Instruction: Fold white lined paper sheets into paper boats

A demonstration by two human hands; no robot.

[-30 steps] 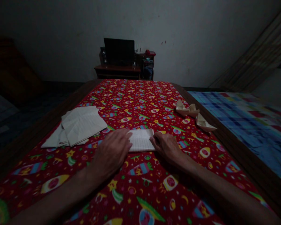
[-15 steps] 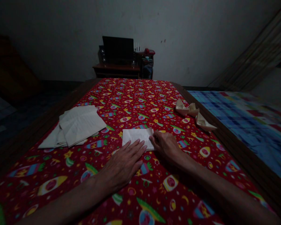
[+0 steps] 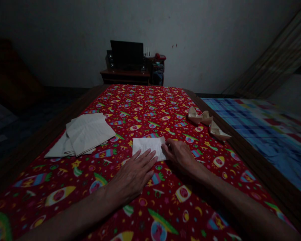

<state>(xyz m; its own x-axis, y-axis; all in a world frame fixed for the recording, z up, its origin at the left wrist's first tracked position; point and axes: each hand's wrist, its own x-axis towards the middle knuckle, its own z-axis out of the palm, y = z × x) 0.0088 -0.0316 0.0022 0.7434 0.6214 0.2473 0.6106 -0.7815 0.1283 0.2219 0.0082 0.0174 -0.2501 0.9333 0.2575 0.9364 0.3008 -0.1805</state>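
Observation:
A small folded white sheet of lined paper (image 3: 147, 146) lies on the red patterned tablecloth (image 3: 145, 110) in front of me. My left hand (image 3: 134, 172) lies flat with its fingers stretched out, the fingertips resting on the near edge of the folded paper. My right hand (image 3: 179, 154) rests on the cloth at the paper's right edge, its fingers curled and pressing on that edge.
A loose stack of white paper sheets (image 3: 84, 135) lies to the left. Folded paper boats (image 3: 200, 117) (image 3: 218, 131) sit near the table's right edge. A blue checkered mat (image 3: 266, 130) lies to the right. A dark cabinet with a monitor (image 3: 127, 60) stands by the far wall.
My left hand slid back off the folded paper toward me, so only its fingertips touch the near edge. The right hand stayed at the paper's right edge.

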